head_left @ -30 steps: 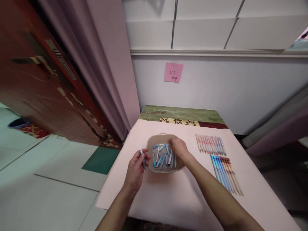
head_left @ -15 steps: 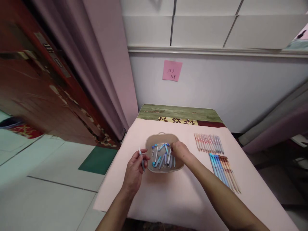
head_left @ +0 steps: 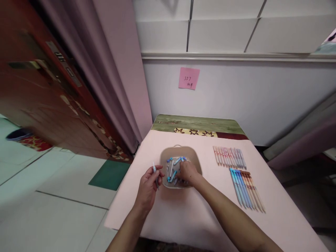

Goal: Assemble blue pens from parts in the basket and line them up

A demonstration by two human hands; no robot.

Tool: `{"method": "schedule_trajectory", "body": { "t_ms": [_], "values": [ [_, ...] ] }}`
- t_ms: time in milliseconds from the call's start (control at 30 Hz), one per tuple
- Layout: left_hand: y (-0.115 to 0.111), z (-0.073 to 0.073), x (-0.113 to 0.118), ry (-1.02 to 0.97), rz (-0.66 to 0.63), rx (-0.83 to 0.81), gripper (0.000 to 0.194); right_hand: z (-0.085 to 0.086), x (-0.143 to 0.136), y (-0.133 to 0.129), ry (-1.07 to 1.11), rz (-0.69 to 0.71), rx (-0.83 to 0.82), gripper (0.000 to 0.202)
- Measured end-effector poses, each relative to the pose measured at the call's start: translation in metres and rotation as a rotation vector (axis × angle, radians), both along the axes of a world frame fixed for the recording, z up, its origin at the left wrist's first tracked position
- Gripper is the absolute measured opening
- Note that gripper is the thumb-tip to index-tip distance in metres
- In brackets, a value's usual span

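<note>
The left hand (head_left: 148,185) is raised just left of the tray (head_left: 197,163), its grip pinched on a thin pen part (head_left: 155,172) that stands nearly upright between thumb and fingertips, pale tip up. The right hand (head_left: 187,172) reaches down into the tray — its fingers are curled among the loose pieces (head_left: 173,168), blue and grey, heaped in the tray's left and middle. Whether this grip has closed on a piece cannot be told; the fingertips are hidden under the back of the hand.

The tray is a shallow tan dish with rounded corners, sitting on the table (head_left: 183,217) a little left of centre, on a pale pink cover. To its right, well apart from it, lie two neat rows of whole pens: the far row (head_left: 229,156) pink to grey, the near row (head_left: 246,189) blue to tan, all lying side by side and touching. Beyond the pink cover the table's far end shows a green strip (head_left: 196,123) with a patterned band.

On the wall behind hangs a pink sticky note (head_left: 189,78) with handwriting. To the left stand a mauve curtain (head_left: 115,70) and a dark red door (head_left: 39,87) — below them a tiled floor with a green mat (head_left: 109,174)
</note>
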State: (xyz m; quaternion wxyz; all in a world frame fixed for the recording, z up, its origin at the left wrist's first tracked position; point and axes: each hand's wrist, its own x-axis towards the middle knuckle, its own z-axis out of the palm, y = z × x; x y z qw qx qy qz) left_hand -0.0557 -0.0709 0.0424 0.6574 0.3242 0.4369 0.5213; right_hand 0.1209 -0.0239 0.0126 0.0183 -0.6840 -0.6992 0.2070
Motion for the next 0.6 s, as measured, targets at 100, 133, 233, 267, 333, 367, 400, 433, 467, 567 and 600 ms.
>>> {"method": "schedule_trajectory", "body": {
  "t_ms": [100, 133, 233, 267, 333, 367, 400, 433, 467, 567, 600],
  "values": [
    [0.000, 0.000, 0.001, 0.006, 0.011, -0.024, 0.027, 0.000, 0.009, 0.001, 0.106, -0.060, 0.030, 0.027],
    [0.000, 0.001, 0.000, 0.008, 0.016, -0.030, 0.027, 0.000, 0.012, 0.001, 0.155, -0.076, 0.046, 0.021],
    [0.000, 0.001, 0.000, 0.023, 0.041, -0.042, 0.029, 0.003, 0.022, -0.004, 0.324, -0.109, 0.083, 0.006],
    [0.000, 0.001, 0.001, 0.032, 0.050, -0.042, 0.030, 0.005, 0.025, -0.007, 0.364, -0.116, 0.092, 0.005],
    [0.000, 0.001, 0.003, 0.056, 0.063, -0.033, 0.030, 0.009, 0.030, -0.014, 0.518, -0.175, 0.141, 0.010],
    [0.000, 0.001, 0.005, 0.070, 0.065, -0.022, 0.030, 0.011, 0.032, -0.018, 0.664, -0.231, 0.180, 0.013],
    [0.000, 0.001, 0.009, 0.085, 0.063, -0.010, 0.029, 0.013, 0.032, -0.023, 0.852, -0.296, 0.219, 0.016],
    [0.001, 0.002, 0.012, 0.098, 0.056, 0.001, 0.029, 0.016, 0.031, -0.029, 1.060, -0.363, 0.252, 0.019],
    [0.001, 0.003, 0.017, 0.108, 0.045, 0.008, 0.029, 0.018, 0.029, -0.035, 1.267, -0.425, 0.272, 0.023],
    [0.003, 0.006, 0.031, 0.116, 0.001, 0.029, 0.036, 0.025, 0.016, -0.055, 1.572, -0.516, 0.243, 0.030],
    [0.004, 0.007, 0.034, 0.117, -0.008, 0.040, 0.039, 0.026, 0.012, -0.062, 1.610, -0.530, 0.224, 0.031]
  ]
}}
